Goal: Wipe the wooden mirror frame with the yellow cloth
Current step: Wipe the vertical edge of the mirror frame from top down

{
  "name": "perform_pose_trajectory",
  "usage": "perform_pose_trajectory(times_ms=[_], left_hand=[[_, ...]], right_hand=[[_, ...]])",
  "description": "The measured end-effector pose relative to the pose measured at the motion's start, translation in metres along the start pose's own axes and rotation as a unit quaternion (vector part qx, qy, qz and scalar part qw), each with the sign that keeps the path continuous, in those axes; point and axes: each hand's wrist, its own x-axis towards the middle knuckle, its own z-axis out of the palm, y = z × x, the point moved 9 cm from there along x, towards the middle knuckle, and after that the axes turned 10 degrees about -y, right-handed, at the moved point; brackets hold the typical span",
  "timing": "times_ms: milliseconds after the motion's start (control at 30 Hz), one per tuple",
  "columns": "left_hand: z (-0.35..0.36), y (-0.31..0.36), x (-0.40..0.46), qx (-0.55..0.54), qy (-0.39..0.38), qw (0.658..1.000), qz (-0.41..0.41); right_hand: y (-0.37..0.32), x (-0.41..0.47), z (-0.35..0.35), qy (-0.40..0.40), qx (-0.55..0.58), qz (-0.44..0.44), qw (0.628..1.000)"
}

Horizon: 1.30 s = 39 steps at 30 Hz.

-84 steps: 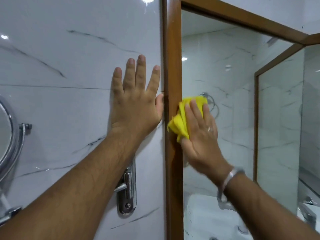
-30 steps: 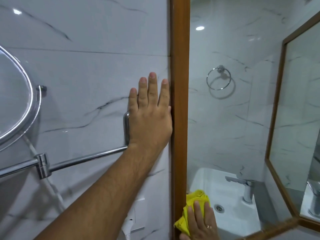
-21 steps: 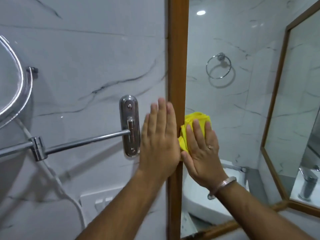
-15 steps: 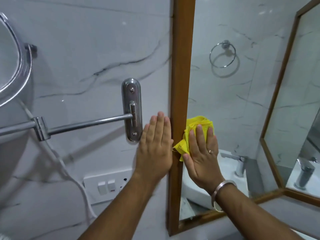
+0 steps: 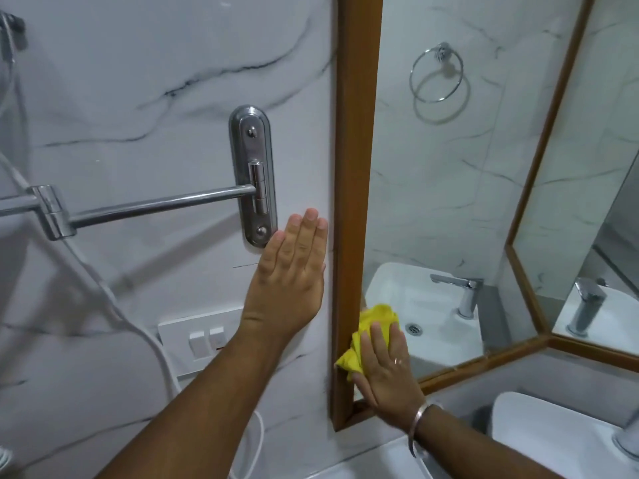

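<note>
The cloth (image 5: 371,323) is lying bunched against the frame's (image 5: 356,167) left upright, near its bottom-left corner. The right hand (image 5: 385,368) is pressing it with straight fingers. The left hand (image 5: 290,281) is resting flat and open-fingered on the wall (image 5: 138,81) just beside the frame.

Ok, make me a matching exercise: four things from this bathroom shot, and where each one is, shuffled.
1 yellow cloth
2 left hand
3 towel ring
4 switch plate

A seen in the mirror
B pressing the marble wall, fingers straight
C under the right hand, on the wooden frame
D partly hidden by the left forearm

Pairs: 1-C, 2-B, 3-A, 4-D
</note>
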Motion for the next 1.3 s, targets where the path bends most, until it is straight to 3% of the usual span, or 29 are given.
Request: perform_pose_trajectory(times_ms=[200,333,433,533,633,700,833,900,933,1033,1100,1200,1300], left_hand=[[-0.001,0.003,0.000,-0.009,0.002,1.000,0.003],[-0.005,0.003,0.000,-0.005,0.008,1.000,-0.002],[-0.006,0.003,0.001,-0.002,0.015,1.000,-0.005],[-0.006,0.003,0.001,-0.008,0.016,1.000,-0.007],[0.000,0.002,0.000,-0.004,-0.001,1.000,-0.007],[0.002,0.002,0.000,-0.012,-0.010,1.000,-0.004],[0.003,0.002,0.000,-0.017,-0.008,1.000,-0.005],[0.001,0.002,0.000,-0.015,-0.002,1.000,-0.006],[0.000,0.002,0.000,-0.020,0.002,1.000,-0.008],[-0.001,0.003,0.000,-0.021,0.008,1.000,-0.005],[-0.001,0.003,0.001,-0.018,0.005,1.000,-0.007],[0.002,0.002,0.000,-0.015,-0.001,1.000,-0.008],[0.003,0.001,0.000,-0.019,-0.006,1.000,-0.007]], right_hand=[[0.024,0.130,-0.166,0.219,0.065,0.022,0.973],[0.027,0.140,-0.179,0.274,0.044,0.044,0.960],[0.018,0.087,-0.105,0.190,0.075,0.067,0.977],[-0.001,0.000,0.000,0.021,0.094,0.082,0.992],[-0.018,-0.071,0.078,-0.128,0.099,0.072,0.984],[-0.020,-0.088,0.100,-0.178,0.111,0.099,0.973],[-0.016,-0.082,0.102,-0.175,0.131,0.085,0.972],[0.003,-0.080,0.097,-0.149,0.164,0.128,0.967],[0.020,-0.081,0.096,-0.128,0.207,0.207,0.947],[0.042,-0.091,0.103,-0.085,0.344,0.443,0.824],[0.016,-0.084,0.106,-0.110,0.358,0.426,0.824],[-0.048,-0.077,0.111,-0.163,0.390,0.295,0.857],[-0.038,-0.075,0.115,-0.142,0.432,0.360,0.815]])
